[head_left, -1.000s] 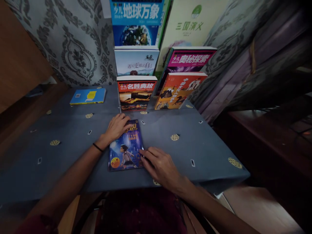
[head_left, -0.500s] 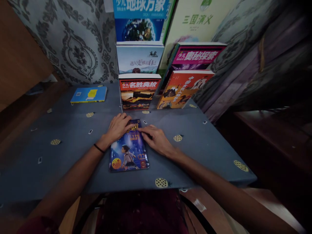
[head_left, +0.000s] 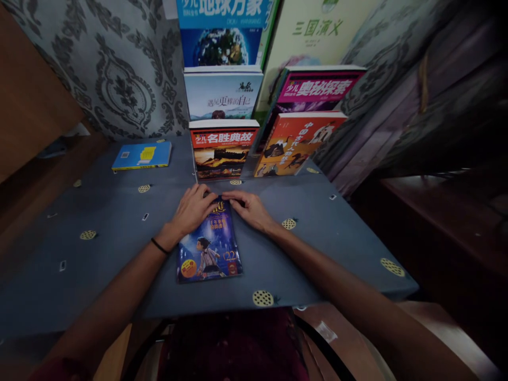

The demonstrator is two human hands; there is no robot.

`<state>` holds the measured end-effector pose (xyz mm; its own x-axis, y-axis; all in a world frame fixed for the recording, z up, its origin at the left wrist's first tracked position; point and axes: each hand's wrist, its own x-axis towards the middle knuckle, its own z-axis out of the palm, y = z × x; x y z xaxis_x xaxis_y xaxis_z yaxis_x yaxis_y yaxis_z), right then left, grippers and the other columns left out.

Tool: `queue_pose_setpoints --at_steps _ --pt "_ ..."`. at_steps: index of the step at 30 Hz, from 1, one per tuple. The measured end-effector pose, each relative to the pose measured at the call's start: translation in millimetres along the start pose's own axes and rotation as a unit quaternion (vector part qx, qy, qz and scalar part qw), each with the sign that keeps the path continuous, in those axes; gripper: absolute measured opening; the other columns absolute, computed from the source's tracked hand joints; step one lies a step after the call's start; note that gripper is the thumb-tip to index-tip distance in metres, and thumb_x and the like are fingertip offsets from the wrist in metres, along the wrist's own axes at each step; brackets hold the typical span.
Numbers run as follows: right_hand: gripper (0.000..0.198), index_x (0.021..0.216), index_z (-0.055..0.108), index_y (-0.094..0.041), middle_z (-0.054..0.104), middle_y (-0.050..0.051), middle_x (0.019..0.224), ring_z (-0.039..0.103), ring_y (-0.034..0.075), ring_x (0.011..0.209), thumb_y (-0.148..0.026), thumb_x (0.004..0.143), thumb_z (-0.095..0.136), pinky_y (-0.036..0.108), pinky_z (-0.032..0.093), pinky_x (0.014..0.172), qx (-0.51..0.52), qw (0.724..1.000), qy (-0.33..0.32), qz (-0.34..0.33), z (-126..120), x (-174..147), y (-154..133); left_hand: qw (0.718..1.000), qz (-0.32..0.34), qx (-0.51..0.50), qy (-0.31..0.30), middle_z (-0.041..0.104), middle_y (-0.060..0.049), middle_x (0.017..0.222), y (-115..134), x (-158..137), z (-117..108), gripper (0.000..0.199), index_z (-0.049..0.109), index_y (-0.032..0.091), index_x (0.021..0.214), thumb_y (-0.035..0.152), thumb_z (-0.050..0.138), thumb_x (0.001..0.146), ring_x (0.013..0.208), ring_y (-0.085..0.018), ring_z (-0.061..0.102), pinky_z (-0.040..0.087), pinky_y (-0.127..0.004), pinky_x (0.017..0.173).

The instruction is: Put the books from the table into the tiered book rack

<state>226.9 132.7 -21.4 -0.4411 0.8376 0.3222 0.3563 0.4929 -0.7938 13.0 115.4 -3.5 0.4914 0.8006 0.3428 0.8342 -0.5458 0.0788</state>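
A blue-purple book [head_left: 208, 251] with a cartoon child and the number 22 on its cover lies face up near the table's front edge. Across its upper left part rests my left hand [head_left: 193, 209], fingers spread and slightly bent over the top edge. My right hand [head_left: 251, 210] is at the upper right corner, its fingers stretched toward the top edge and touching or nearly touching it. Both hands partly cover the title. Neither hand visibly grips the book.
Behind the hands stand several upright books, among them a red-black book [head_left: 223, 151], an orange book [head_left: 299, 143] and a magenta book [head_left: 317, 90]. A light blue book [head_left: 142, 155] lies flat at the back left. Patterned curtains [head_left: 130, 74] hang behind the blue table [head_left: 119, 254].
My right hand has slid from the book's right side up to its top right corner, uncovering more of the right edge. My left hand stays at the upper left.
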Motion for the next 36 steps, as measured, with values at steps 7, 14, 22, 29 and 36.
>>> queue_pose_setpoints --at_steps 7,14,22,29,36 --pt "0.037 0.122 0.067 -0.021 0.075 0.006 0.115 0.070 0.019 0.110 -0.014 0.090 0.048 0.040 0.053 0.100 0.037 0.999 0.000 0.020 2.3 0.3 -0.4 0.996 0.061 -0.057 -0.029 0.060 -0.010 0.109 11.3 -5.7 -6.1 0.032 0.068 0.023 0.122 0.032 0.047 0.099 0.103 -0.025 0.050 0.045 -0.040 0.089" --pt "0.036 0.120 0.067 -0.017 0.075 0.008 0.114 0.070 0.019 0.109 -0.012 0.090 0.048 0.039 0.053 0.099 0.029 0.999 -0.001 0.018 1.5 -0.3 -3.3 0.987 0.125 -0.098 -0.031 0.059 -0.011 0.115 34.5 -30.6 -18.4 0.033 0.066 0.022 0.124 0.032 0.044 0.101 0.108 -0.024 0.050 0.047 -0.043 0.096" --pt "0.035 0.119 0.068 -0.020 0.075 0.007 0.114 0.069 0.018 0.108 -0.013 0.091 0.048 0.038 0.054 0.096 0.011 1.000 0.002 0.002 2.0 -1.6 -1.2 0.976 0.136 -0.152 -0.082 0.059 -0.008 0.116 61.4 -61.4 -36.5 0.033 0.064 0.033 0.129 0.031 0.049 0.100 0.108 -0.023 0.053 0.049 -0.044 0.095" --pt "0.038 0.132 0.061 -0.021 0.069 0.010 0.126 0.063 0.024 0.118 -0.031 0.095 0.055 0.047 0.049 0.102 -0.099 0.994 -0.021 -0.041 2.4 -14.0 -9.8 0.986 -0.024 -0.162 0.004 0.061 -0.010 0.120 33.7 -66.8 -34.8 0.033 0.066 0.025 0.123 0.034 0.044 0.100 0.111 -0.024 0.055 0.047 -0.043 0.099" --pt "0.085 0.149 0.042 -0.025 0.047 0.015 0.153 0.043 0.035 0.140 -0.067 0.080 0.066 0.059 0.035 0.112 -0.195 0.974 -0.110 -0.031 2.0 -23.1 -15.6 0.979 -0.201 -0.036 0.023 0.060 -0.020 0.132 5.9 -73.7 -20.0 0.048 0.046 0.014 0.142 0.036 0.038 0.100 0.127 -0.036 0.050 0.043 -0.056 0.102"
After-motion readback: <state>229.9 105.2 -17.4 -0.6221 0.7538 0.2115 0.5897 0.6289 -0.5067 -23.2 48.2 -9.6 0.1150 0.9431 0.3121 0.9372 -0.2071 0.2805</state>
